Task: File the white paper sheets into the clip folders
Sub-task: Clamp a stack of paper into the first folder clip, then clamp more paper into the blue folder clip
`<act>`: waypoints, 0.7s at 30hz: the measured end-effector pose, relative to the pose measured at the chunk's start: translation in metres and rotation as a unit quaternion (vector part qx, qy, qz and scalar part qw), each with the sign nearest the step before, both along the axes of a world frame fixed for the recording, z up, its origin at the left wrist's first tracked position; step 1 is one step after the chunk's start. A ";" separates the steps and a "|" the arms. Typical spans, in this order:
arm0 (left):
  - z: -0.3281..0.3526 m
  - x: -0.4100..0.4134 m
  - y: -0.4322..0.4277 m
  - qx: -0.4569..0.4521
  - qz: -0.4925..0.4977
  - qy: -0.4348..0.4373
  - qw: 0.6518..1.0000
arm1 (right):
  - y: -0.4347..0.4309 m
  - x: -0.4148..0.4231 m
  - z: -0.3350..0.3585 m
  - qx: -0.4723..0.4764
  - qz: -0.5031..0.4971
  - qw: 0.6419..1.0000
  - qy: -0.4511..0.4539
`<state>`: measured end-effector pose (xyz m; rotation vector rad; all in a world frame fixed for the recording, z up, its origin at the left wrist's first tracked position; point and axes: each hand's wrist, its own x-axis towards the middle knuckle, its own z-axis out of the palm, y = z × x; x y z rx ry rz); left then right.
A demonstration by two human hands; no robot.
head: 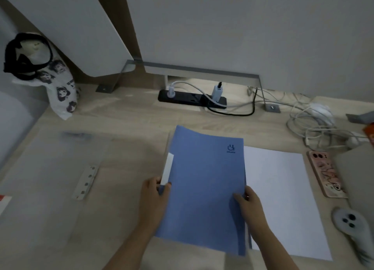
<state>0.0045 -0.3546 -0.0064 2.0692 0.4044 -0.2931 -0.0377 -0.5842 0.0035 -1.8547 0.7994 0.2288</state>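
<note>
A closed blue clip folder (pixel 204 188) lies in the middle of the desk, with a white strip at its left spine. My left hand (pixel 154 195) grips the folder's left edge near that strip. At the right edge my right hand (pixel 248 201) holds the folder, thumb on the cover. White paper sheets (pixel 283 199) lie flat on the desk just right of the folder, partly under it. A translucent clear folder (pixel 50 168) with a white clip bar (pixel 86 181) lies open to the left.
A black power strip (pixel 192 99) with plugs sits at the back, tangled white cables (pixel 315 126) at the right. A phone (pixel 325 173) and a grey controller (pixel 350 223) lie right of the paper. A printed bag (pixel 50 75) stands at the far left.
</note>
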 end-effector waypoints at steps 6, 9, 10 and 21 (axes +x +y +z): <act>-0.021 -0.017 -0.011 0.072 -0.058 0.017 0.996 | 0.013 0.004 -0.031 -0.111 0.042 0.990 0.070; -0.025 -0.016 -0.009 0.081 -0.016 0.002 0.997 | 0.019 0.008 -0.026 -0.151 0.078 0.982 0.086; -0.026 -0.015 -0.006 0.074 0.003 0.003 0.997 | 0.022 0.011 -0.026 -0.157 0.092 0.980 0.086; -0.026 0.001 0.096 0.049 0.033 -0.013 0.998 | 0.095 0.042 -0.035 -0.141 0.145 0.978 0.055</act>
